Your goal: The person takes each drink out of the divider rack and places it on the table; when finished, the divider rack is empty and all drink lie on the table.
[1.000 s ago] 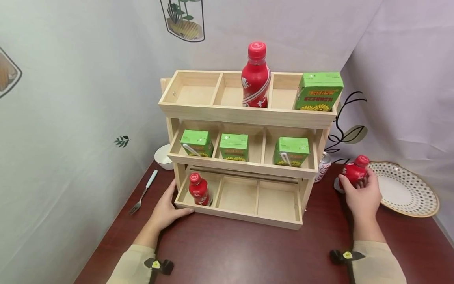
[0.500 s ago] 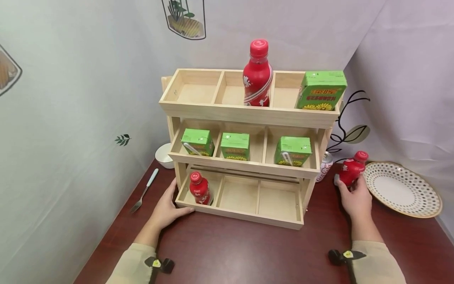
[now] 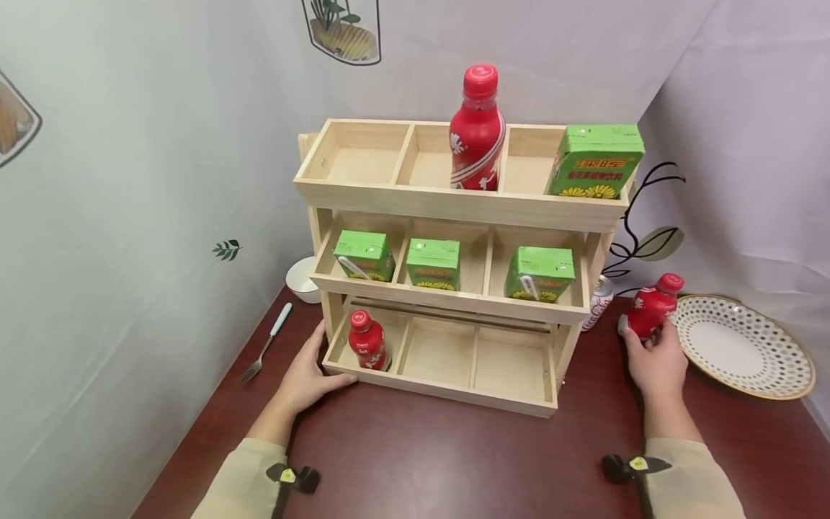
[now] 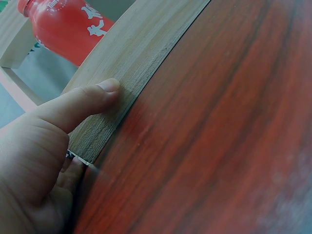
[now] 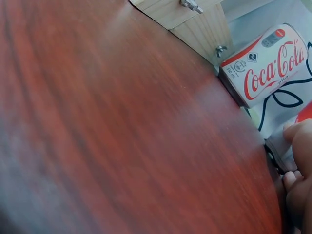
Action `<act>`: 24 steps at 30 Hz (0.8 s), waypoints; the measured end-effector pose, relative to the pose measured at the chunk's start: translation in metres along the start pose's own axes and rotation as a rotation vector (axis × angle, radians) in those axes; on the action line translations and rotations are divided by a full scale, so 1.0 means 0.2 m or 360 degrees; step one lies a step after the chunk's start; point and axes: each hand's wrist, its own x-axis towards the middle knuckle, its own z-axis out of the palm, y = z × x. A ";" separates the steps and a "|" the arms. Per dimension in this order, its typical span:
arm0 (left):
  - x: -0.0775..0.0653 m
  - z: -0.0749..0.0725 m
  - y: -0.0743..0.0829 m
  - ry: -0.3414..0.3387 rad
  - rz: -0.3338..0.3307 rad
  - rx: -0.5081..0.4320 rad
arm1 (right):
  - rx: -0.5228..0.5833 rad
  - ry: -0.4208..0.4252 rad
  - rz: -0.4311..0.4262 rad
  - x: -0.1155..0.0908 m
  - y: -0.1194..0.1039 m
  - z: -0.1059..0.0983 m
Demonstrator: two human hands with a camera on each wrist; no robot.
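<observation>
My left hand [image 3: 308,378] holds the lower left corner of a three-tier wooden rack [image 3: 454,209]; in the left wrist view its thumb [image 4: 92,100] lies against the front board while its fingers go round the side. To the right of the rack, my right hand [image 3: 658,360] grips a small red bottle [image 3: 651,308], tilted with its red cap up and to the right. Mostly cut off in the right wrist view, that hand shows only thumb and fingers at the bottle's clear lower part [image 5: 280,146]. Another small red bottle [image 3: 368,344] stands in the bottom tier's left compartment.
A large red bottle [image 3: 478,140] and a green drink carton [image 3: 598,162] stand on the top tier. Several smaller green cartons [image 3: 433,264] fill the middle one. A Coca-Cola can [image 5: 268,66], a dotted oval plate [image 3: 733,346], a fork [image 3: 267,342] and a white bowl [image 3: 302,280] surround the rack.
My right hand's hold on the bottle has shifted slightly, with the hand now lower on it. The left hand stays at the rack's corner. The head view has moved a little.
</observation>
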 end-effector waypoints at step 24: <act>0.00 0.00 -0.12 -0.0017 -0.0070 0.0050 | 0.0028 0.0126 -0.0001 -0.12 -0.03 0.05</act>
